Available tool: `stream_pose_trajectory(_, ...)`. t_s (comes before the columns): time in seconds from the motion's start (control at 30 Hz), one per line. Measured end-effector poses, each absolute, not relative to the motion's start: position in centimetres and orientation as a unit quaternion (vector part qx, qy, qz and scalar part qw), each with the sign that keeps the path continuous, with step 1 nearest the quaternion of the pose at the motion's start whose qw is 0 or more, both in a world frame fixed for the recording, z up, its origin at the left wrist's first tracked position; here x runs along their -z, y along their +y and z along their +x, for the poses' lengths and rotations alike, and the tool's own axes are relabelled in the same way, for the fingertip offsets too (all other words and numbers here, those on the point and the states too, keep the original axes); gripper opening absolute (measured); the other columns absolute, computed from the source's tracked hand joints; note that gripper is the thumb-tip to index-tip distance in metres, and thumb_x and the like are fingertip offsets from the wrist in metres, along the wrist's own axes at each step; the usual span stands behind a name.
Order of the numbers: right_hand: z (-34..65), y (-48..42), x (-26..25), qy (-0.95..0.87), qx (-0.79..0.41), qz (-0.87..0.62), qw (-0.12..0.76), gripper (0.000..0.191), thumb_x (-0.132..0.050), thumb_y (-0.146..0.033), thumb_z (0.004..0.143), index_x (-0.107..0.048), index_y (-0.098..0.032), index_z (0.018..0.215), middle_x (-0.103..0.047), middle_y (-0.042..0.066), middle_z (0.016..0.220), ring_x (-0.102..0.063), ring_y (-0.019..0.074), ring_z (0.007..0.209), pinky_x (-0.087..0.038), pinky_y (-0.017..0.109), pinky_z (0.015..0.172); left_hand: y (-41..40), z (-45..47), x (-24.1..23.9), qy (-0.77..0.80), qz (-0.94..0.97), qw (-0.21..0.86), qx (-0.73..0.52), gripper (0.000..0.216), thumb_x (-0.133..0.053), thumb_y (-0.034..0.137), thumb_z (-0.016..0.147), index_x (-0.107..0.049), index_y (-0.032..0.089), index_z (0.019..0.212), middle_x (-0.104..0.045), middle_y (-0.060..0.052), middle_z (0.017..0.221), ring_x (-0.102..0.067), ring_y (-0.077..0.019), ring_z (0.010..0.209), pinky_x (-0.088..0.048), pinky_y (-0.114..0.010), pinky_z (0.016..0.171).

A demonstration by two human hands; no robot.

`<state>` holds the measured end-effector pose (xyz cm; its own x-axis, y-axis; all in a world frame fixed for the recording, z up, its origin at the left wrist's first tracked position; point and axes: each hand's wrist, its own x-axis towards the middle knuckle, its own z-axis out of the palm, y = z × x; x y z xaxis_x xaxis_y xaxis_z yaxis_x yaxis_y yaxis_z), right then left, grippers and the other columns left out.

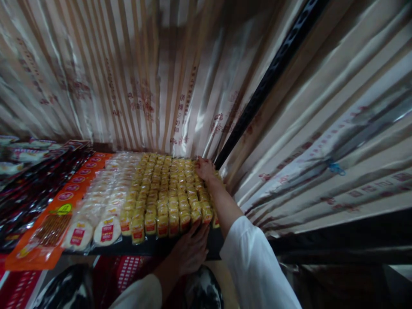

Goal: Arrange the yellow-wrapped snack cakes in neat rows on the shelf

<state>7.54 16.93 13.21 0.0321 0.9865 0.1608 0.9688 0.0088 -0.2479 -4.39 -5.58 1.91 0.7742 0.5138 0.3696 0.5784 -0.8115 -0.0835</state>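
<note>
Rows of small yellow-wrapped snack packs point(169, 195) stand packed closely together on a dark shelf point(151, 248). My left hand point(192, 246) rests at the front ends of the right-hand rows, its fingers stretched out and touching the packs. At the back right corner, my right hand point(205, 168) reaches over the far end of the rows, fingers apart and lying against the packs. Some fingertips of the right hand are hard to make out. Neither hand visibly grips a pack.
Left of the yellow packs are white round packaged cakes point(107, 231), an orange snack bag point(48, 234) and dark glossy packets point(32, 189). Printed plastic sheeting point(180, 77) hangs behind; a black perforated post point(257, 94) rises by my right hand. A red basket point(127, 270) is below.
</note>
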Motion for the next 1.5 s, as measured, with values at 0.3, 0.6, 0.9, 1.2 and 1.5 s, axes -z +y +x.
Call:
stream_pose_trajectory(0.3,6.9,3.9,-15.1,-0.614,-0.014,-0.664,0.427,0.045,-0.023,-0.022,0.091,-0.051,-0.016,0.126,-0.058,0.009,0.122,-0.05,0.0198,0.113,-0.038,0.033,0.097,-5.3,-4.7,-3.4,-0.262,-0.945,0.111,0.162,0.047,-0.031,0.031,0.094,-0.052,0.003,0.125,-0.05,-0.015,0.134,-0.028,-0.0257,0.136,-0.011,-0.044,0.114)
stream_pose_trajectory(0.6,7.2,-9.3,-5.9,-0.551,-0.035,-0.734,0.396,0.04,-0.029,-0.02,0.086,-0.055,-0.014,0.116,-0.052,0.015,0.12,-0.046,0.0208,0.118,-0.038,0.038,0.101,-5.8,-5.2,-2.6,-0.239,-0.946,0.105,0.19,0.041,-0.037,0.025,0.092,-0.052,0.008,0.126,-0.047,-0.017,0.136,-0.032,-0.029,0.134,-0.018,-0.049,0.112)
stream_pose_trajectory(0.9,8.2,-8.2,-3.3,-0.577,-0.055,-0.713,0.395,0.053,-0.027,-0.01,0.08,-0.045,-0.01,0.13,-0.049,0.015,0.131,-0.039,0.0177,0.127,-0.035,0.037,0.106,-5.9,-5.0,-3.3,-0.265,-0.946,0.106,0.152,0.045,-0.031,0.029,0.094,-0.051,0.005,0.127,-0.049,-0.015,0.135,-0.035,-0.0255,0.132,-0.015,-0.045,0.113)
stream_pose_trajectory(1.2,9.9,-7.3,-1.6,-0.546,-0.077,-0.674,0.492,0.051,-0.034,-0.011,0.075,-0.054,-0.013,0.122,-0.056,0.012,0.12,-0.048,0.0185,0.117,-0.038,0.039,0.103,-5.5,-3.4,-3.5,-0.206,-0.966,0.089,0.128,0.046,-0.038,0.027,0.09,-0.05,0.003,0.127,-0.05,-0.017,0.134,-0.035,-0.0283,0.131,-0.012,-0.045,0.112)
stream_pose_trajectory(1.5,10.6,-7.0,-2.0,-0.559,-0.09,-0.644,0.515,0.045,-0.033,-0.013,0.078,-0.06,-0.012,0.115,-0.06,0.013,0.116,-0.052,0.0195,0.113,-0.041,0.04,0.101,-5.0,-2.0,-2.2,-0.247,-0.957,0.043,0.144,0.054,-0.034,0.032,0.091,-0.039,0.002,0.136,-0.039,-0.018,0.142,-0.03,-0.0267,0.135,-0.019,-0.037,0.11)
